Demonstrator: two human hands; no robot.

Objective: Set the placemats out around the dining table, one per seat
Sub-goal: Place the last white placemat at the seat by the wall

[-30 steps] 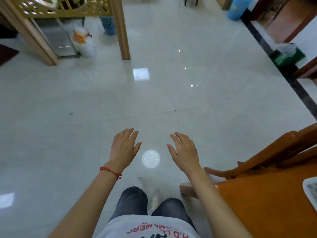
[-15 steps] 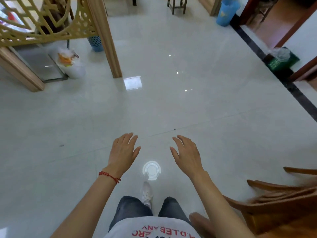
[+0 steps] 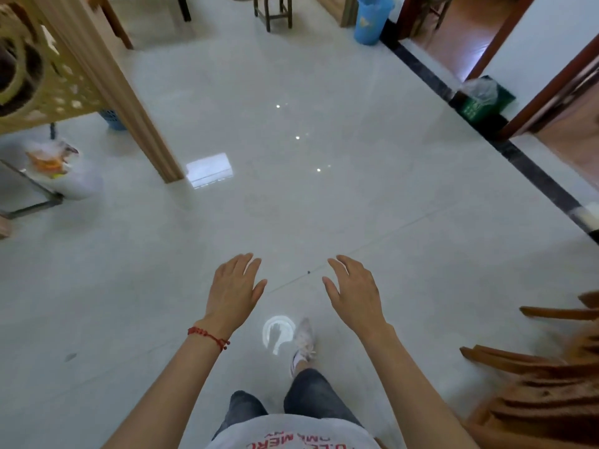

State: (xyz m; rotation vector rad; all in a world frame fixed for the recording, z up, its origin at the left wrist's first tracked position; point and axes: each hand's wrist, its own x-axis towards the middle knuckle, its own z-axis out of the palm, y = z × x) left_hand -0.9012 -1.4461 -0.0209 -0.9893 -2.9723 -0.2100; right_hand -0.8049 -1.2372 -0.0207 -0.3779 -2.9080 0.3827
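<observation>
Walking over floor [image 3: 324, 196] past chair [image 3: 544, 393], both hands [image 3: 235, 288] [image 3: 355, 291] spread empty; no placemats visible, next fetch them.

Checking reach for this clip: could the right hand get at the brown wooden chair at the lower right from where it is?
Probably yes. The right hand is open, holds nothing, and only bare floor shows between it and the brown wooden chair on that side, though the chair is blurred.

Open floor [image 3: 324, 205] ahead; wooden chair [image 3: 544, 384] crowds the right.
</observation>
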